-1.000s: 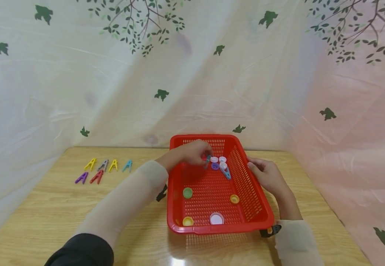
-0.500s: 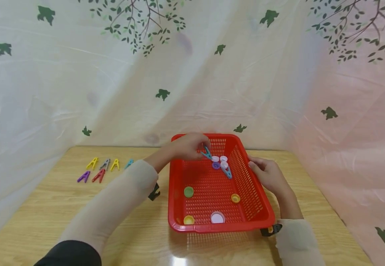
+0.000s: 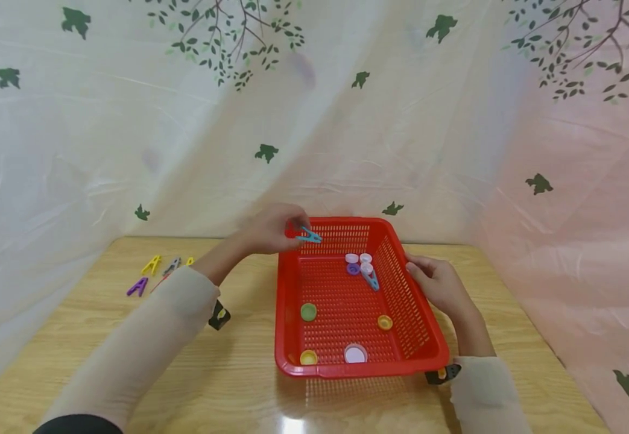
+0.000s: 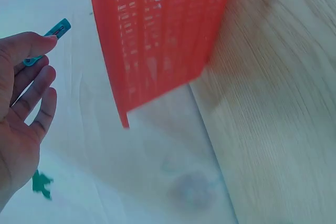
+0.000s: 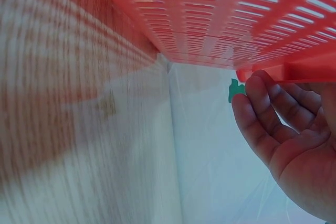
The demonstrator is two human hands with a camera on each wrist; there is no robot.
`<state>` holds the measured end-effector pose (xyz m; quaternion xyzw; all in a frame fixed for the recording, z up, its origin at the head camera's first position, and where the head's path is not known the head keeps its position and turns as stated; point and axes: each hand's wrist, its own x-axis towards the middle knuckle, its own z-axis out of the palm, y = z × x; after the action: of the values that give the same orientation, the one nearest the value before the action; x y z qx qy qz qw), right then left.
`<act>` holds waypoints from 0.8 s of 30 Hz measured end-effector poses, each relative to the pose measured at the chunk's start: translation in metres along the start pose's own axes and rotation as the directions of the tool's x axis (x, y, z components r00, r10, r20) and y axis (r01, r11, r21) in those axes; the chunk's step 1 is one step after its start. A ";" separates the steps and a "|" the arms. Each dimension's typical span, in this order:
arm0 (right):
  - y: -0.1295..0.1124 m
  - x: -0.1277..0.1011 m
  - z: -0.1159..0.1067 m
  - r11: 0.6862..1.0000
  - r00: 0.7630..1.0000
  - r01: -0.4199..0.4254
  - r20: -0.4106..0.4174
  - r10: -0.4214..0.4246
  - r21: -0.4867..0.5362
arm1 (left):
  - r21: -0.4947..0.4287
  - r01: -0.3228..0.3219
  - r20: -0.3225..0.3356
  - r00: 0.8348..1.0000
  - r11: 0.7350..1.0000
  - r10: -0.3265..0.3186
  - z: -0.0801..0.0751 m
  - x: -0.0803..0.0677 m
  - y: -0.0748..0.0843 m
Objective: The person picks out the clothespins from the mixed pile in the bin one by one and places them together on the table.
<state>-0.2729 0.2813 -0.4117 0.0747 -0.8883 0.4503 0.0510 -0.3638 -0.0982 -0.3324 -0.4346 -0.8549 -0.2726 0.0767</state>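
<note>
My left hand (image 3: 273, 230) pinches a light blue clothespin (image 3: 310, 235) between thumb and fingers, above the far left rim of a red plastic basket (image 3: 360, 371). In the left wrist view the clothespin (image 4: 58, 29) sticks out past the thumb, while the other fingers curve loosely. My right hand (image 3: 441, 286) grips the basket's right rim; the right wrist view has its fingers (image 5: 257, 116) curled beneath that rim. Inside the basket, another blue clothespin (image 3: 371, 281) lies against a cluster of white caps (image 3: 351, 258) and a purple cap (image 3: 353, 269).
Toward the basket's front are a green cap (image 3: 308, 311), yellow caps (image 3: 309, 358) and a larger white cap (image 3: 355, 354). On the wooden table (image 3: 238, 374) at left lie yellow (image 3: 151, 265), grey and purple clothespins (image 3: 137, 287), partly hidden by my sleeve. A patterned sheet (image 3: 314, 120) hangs behind.
My left hand has lifted the blue clothespin from beside the caps and carried it left and up to the basket's left rim. The right hand stays on the basket.
</note>
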 end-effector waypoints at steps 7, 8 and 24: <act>0.001 0.000 0.000 1.000 1.000 -0.011 0.001 0.011 0.016 | -0.007 0.054 -0.070 0.996 0.999 -0.054 -0.016 -0.034 -0.013; 0.001 0.000 0.000 1.000 1.000 -0.009 0.002 0.009 0.015 | -0.011 0.061 -0.080 0.995 0.998 -0.062 -0.018 -0.040 -0.015; -0.002 -0.002 0.000 1.000 1.000 -0.023 -0.002 0.023 0.018 | 0.058 0.128 -0.163 0.980 0.990 -0.117 -0.032 -0.122 -0.041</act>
<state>-0.2704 0.2804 -0.4104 0.0642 -0.8851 0.4587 0.0461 -0.3243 -0.2202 -0.3671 -0.3553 -0.8799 -0.2814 0.1424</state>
